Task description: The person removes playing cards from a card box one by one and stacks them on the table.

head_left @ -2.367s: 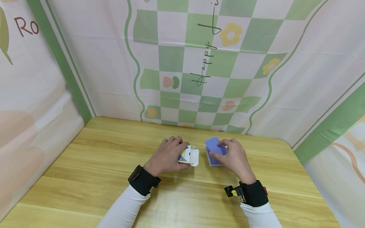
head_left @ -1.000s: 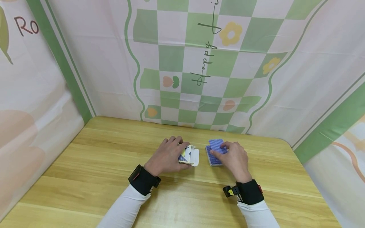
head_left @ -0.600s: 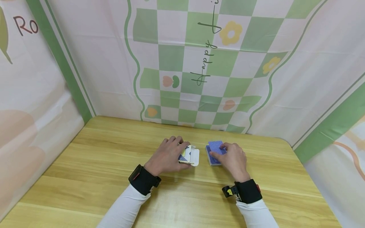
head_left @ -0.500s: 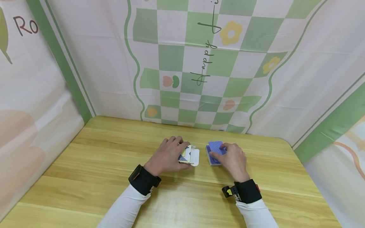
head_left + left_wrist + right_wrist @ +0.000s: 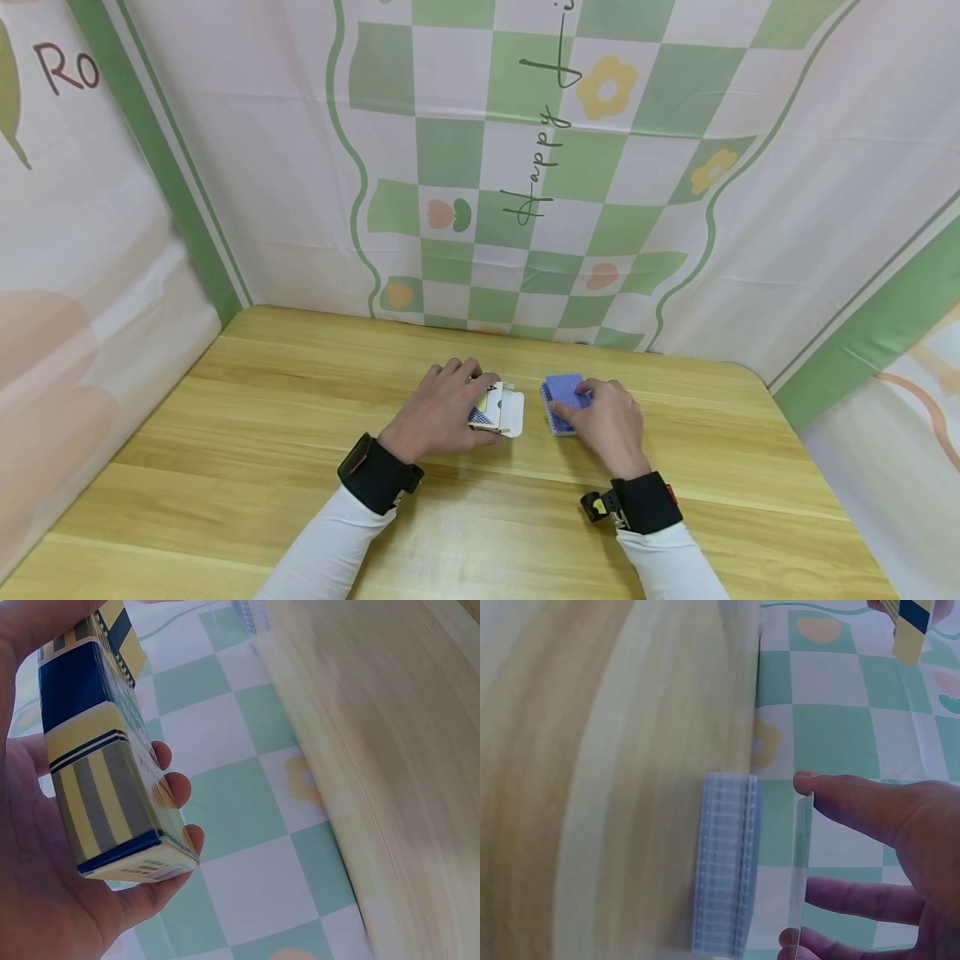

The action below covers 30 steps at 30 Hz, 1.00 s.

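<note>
On the left, my left hand (image 5: 442, 408) grips a card box (image 5: 491, 408) with its white end flap hanging out. The left wrist view shows the box's yellow, blue and grey-striped side (image 5: 105, 765) between thumb and curled fingers. My right hand (image 5: 615, 421) pinches a thin packet of blue-backed playing cards (image 5: 566, 389) by its edges. Below that packet, a thicker deck (image 5: 724, 862) lies on the table. In the right wrist view, a gap shows between the held packet (image 5: 802, 855) and the deck. The fingers partly cover the cards in the head view.
A wood-grain table (image 5: 300, 500) carries both hands' work. A green-checked cloth (image 5: 510, 208) hangs behind its back edge, and printed cloth walls (image 5: 112, 292) stand at the left and right sides.
The right hand has shifted slightly left and towards the body with the packet, which now sits more in line over the deck. The left hand and box have stayed in place.
</note>
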### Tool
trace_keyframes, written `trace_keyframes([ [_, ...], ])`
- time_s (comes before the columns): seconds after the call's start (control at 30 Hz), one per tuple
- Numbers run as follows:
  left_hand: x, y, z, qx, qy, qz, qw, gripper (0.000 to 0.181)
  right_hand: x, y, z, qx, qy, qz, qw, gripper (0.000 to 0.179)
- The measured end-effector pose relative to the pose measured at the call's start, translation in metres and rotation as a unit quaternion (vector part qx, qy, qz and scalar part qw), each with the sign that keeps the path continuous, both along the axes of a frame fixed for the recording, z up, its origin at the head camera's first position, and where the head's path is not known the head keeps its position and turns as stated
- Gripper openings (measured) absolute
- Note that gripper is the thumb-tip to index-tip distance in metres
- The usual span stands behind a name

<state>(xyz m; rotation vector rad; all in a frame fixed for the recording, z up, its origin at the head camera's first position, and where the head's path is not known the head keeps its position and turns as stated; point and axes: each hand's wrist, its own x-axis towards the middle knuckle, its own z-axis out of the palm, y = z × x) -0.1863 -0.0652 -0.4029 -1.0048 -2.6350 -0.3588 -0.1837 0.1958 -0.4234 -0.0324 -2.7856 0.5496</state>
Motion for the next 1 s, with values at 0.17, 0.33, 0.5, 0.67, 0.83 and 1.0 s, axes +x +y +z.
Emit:
trace_keyframes([
  [0.17, 0.0, 0.0, 0.0, 0.0, 0.004, -0.001, 1.0, 0.075, -0.001, -0.001, -0.004, 0.001, 0.002, -0.003, 1.0, 0.058],
  [0.33, 0.0, 0.0, 0.0, -0.001, 0.008, 0.0, 1.0, 0.075, -0.001, -0.001, -0.009, 0.002, 0.004, -0.005, 1.0, 0.059],
  [0.5, 0.0, 0.0, 0.0, -0.001, 0.008, 0.0, 1.0, 0.075, -0.002, -0.003, -0.01, 0.005, 0.004, -0.009, 0.9999, 0.059],
  [0.67, -0.001, 0.0, 0.0, -0.001, 0.012, 0.0, 0.9999, 0.076, -0.002, -0.003, -0.012, 0.008, 0.004, -0.008, 0.9999, 0.059],
  [0.83, 0.0, 0.0, 0.0, 0.003, 0.014, -0.003, 0.9999, 0.075, -0.002, -0.003, -0.012, 0.009, 0.006, -0.005, 0.9999, 0.06],
  [1.0, 0.0, 0.0, -0.001, 0.003, 0.017, -0.004, 0.9998, 0.075, -0.002, -0.003, -0.012, 0.007, 0.004, -0.006, 0.9999, 0.061],
])
